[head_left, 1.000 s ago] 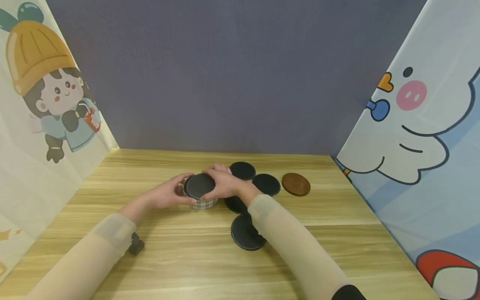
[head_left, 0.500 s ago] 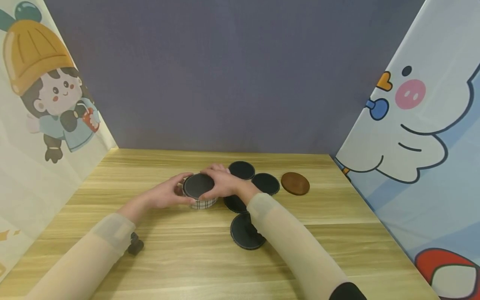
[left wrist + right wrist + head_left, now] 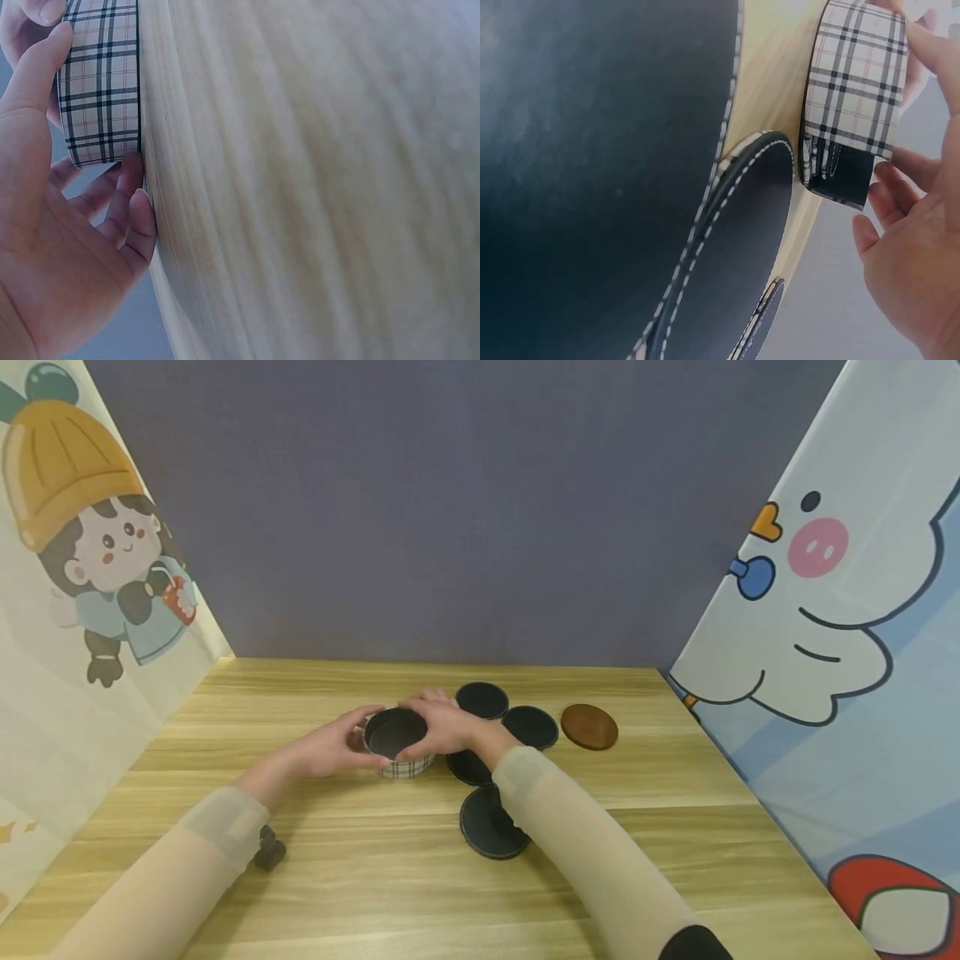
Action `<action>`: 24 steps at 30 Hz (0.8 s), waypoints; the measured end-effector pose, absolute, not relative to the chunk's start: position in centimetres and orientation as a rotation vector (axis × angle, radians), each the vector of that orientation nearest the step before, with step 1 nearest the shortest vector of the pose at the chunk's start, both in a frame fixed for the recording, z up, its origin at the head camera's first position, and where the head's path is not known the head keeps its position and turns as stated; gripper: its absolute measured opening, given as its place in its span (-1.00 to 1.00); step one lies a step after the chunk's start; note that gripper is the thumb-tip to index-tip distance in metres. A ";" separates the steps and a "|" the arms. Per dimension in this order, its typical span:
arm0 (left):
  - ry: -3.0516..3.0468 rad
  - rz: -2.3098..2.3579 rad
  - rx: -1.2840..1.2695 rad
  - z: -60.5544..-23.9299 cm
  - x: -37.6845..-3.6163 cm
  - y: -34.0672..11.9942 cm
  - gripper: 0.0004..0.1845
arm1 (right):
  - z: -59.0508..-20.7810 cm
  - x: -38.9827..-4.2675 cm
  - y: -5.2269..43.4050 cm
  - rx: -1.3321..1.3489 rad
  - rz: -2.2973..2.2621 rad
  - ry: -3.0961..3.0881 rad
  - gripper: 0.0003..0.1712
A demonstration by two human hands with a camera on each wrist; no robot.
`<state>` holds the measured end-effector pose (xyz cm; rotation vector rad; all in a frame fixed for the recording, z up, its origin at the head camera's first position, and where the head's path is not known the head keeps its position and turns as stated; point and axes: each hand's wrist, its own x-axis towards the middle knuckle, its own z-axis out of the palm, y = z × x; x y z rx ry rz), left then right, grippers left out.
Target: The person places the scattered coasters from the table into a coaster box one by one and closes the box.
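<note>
Near frame centre, left hand [image 3: 330, 752] and right hand [image 3: 446, 727] pinch plaid holder [image 3: 406, 768], partly hiding it; right sleeve [image 3: 581, 839] overlaps lowest black disc [image 3: 487, 828].

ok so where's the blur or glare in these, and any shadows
Left wrist: the tabletop blurs toward the right, the plaid holder is crisper; right wrist: glare near the top, pale sheen on the nearest black coaster; head: a soft shadow beside the left sleeve.
</note>
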<state>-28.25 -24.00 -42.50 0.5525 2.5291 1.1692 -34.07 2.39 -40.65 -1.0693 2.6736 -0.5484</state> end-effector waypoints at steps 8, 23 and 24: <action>2.542 1.154 0.553 -42.6 -28.3 -24.0 0.18 | -40.0 -33.3 3.7 -1.064 -0.647 2.644 0.04; 2.560 1.162 0.545 -43.0 -28.6 -24.1 0.22 | -39.6 -31.2 9.8 -1.207 -0.731 2.594 -0.51; 2.564 1.157 0.541 -43.0 -28.7 -24.1 0.22 | -39.7 -31.0 10.2 -1.207 -0.723 2.592 -0.52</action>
